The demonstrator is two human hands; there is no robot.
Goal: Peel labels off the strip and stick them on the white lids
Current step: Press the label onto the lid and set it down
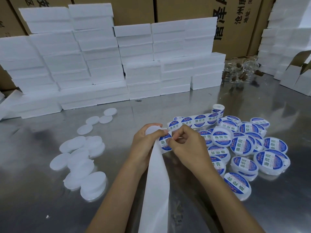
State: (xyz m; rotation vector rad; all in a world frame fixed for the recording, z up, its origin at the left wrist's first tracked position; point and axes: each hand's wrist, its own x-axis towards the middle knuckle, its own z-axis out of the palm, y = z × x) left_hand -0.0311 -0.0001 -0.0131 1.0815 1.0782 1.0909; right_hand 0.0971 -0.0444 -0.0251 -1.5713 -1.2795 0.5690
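My left hand (143, 147) grips a plain white lid (152, 129) together with the label strip (193, 121). My right hand (186, 145) pinches the edge of a round blue-and-white label (164, 142) on that strip, right beside the lid. The strip runs back to a small roll (218, 109) on the table. Its bare white backing (155, 190) hangs down between my forearms. Several blank white lids (80, 158) lie scattered to the left. Several labelled lids (242, 145) are piled to the right.
The work surface is a shiny steel table (168, 101). White foam boxes (104, 64) are stacked along the back, with brown cartons (235, 22) behind them. Clear jars with brown stoppers (239, 71) and an open white carton (297, 78) stand at the back right.
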